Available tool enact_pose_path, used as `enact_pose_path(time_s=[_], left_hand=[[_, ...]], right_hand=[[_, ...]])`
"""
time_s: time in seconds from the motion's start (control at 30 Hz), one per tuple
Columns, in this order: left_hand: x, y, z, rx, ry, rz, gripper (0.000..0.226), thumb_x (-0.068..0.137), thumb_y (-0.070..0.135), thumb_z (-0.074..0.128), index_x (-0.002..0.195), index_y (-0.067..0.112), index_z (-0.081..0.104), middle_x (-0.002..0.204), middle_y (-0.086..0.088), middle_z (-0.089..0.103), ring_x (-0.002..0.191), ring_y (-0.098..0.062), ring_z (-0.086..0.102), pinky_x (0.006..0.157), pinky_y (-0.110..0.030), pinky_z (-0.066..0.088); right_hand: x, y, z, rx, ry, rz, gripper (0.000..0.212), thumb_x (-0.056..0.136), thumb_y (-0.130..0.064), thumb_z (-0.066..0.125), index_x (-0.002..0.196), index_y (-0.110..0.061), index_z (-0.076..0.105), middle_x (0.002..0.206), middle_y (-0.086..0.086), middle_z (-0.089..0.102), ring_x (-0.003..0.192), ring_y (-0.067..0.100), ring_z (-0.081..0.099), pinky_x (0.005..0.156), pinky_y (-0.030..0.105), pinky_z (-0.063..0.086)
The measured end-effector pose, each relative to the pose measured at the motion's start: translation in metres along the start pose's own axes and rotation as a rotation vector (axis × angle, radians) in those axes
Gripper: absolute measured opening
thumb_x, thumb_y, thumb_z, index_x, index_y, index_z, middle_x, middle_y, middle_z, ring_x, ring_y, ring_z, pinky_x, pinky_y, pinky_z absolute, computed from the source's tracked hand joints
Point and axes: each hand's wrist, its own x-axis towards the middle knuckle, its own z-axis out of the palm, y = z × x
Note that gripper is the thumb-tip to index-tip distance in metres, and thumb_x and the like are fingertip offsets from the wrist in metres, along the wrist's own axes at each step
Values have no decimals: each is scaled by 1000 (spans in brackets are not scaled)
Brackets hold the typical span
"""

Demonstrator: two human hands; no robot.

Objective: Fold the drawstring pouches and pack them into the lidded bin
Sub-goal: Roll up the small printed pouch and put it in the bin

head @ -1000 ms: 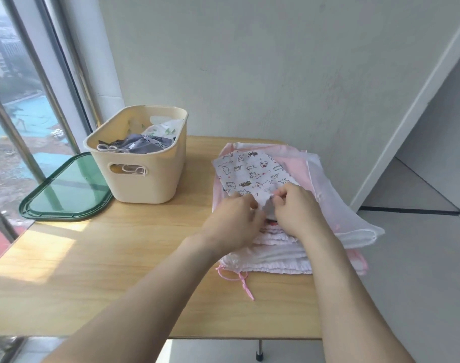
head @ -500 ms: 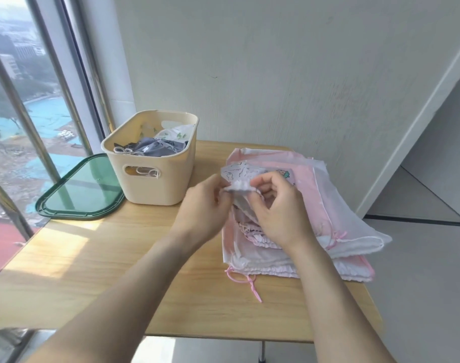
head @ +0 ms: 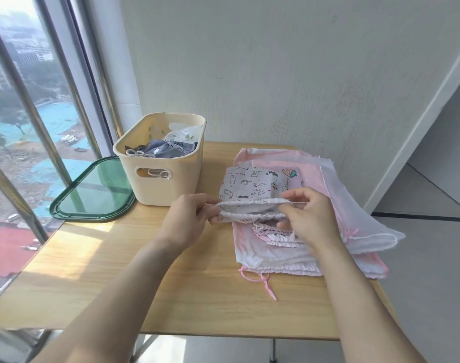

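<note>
- Since half a second ago, I see the small white cartoon-print pouch [head: 249, 188] go from a bunched wad between the hands to a flat spread, its gathered mouth now stretched sideways.
- The left hand [head: 189, 218] pinches the left end of that ruffled mouth between thumb and curled fingers.
- The right hand [head: 306, 218] pinches the right end, fingers curled over the hem, knuckles toward me.
- The printed pouch lies over the stack of pink pouches [head: 297, 247] on the right half of the wooden surface [head: 118, 271], its body reaching away from me toward the wall.
- A strawberry print [head: 289, 172] shows on a pink pouch just past the printed one.
- A sheer white pouch [head: 359, 213] drapes off the right side of the stack, past the edge of the surface.
- A pink drawstring [head: 260, 280] trails from the bottom pouch toward me across the wood.
- The cream bin [head: 160, 184] stands left of the stack, near the window, and already holds folded grey and white fabric [head: 168, 148]; a white cord loop shows through its handle slot.
- The green lid [head: 95, 192] lies flat beside the bin, on its window side, touching or nearly touching its base; I cannot tell which.
</note>
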Motion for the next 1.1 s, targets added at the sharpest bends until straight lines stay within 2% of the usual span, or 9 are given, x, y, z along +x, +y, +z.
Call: enact_pose_path(time_s=[0.17,0.27,0.4,0.53,0.67,0.8,0.9,0.97,1.1], left_hand=[[0,-2,-3,-37,23,-10,17,95,7,60,89,15,73,65,3,69,42,-10,48,51,-18,43],[-2,-5,-5,-27,37,-34,20,96,11,60,82,14,73,66,2,71,40,-11,49,51,-19,43],[-4,-5,-6,-10,43,-99,35,101,28,55,72,11,65,58,3,68,39,-3,47,54,-24,41],[-7,-1,-7,-73,85,-193,51,103,31,47,60,7,61,45,2,60,40,-11,50,50,-24,44],[-5,7,-13,-406,108,-329,56,92,16,55,37,20,48,60,-9,65,53,-23,54,50,-28,40],[1,8,-12,-893,184,-443,22,89,13,61,67,13,59,68,-10,57,65,-22,58,54,-31,41],[2,18,-10,-1270,180,-411,36,92,9,50,57,10,57,83,-10,71,86,-20,70,85,-29,50],[2,24,-11,-1473,172,-399,47,93,9,48,46,13,52,82,-8,74,95,-22,72,98,-33,48],[0,24,-6,-1352,112,-454,51,95,19,53,45,22,45,71,-1,70,92,-20,73,100,-40,45]], right_hand=[[-1,0,-15,44,-151,121,27,75,1,84,98,-6,71,101,16,68,47,8,61,43,18,46],[-1,-2,-27,-9,-290,151,40,68,7,85,105,2,71,100,21,72,58,14,70,46,15,49],[3,0,-39,-120,-336,147,49,57,-3,91,104,-4,75,87,9,79,74,13,75,63,12,53],[3,1,-50,-217,-352,134,56,47,-22,92,100,-11,78,87,5,79,92,20,75,96,32,52],[3,-2,-55,-279,-310,108,42,51,-25,92,90,-15,79,79,3,78,89,17,74,88,28,51],[9,0,-49,-237,-170,91,18,66,-15,92,77,-10,79,74,8,77,75,22,76,86,34,53],[16,5,-46,-302,-107,73,14,76,-12,87,78,-9,73,71,10,74,58,19,69,74,40,57],[17,7,-45,-345,-127,71,14,81,-9,83,82,-5,70,71,12,73,62,21,67,68,39,55],[11,6,-42,-295,-216,49,20,86,-18,78,95,-2,69,77,10,76,65,16,67,58,27,49]])
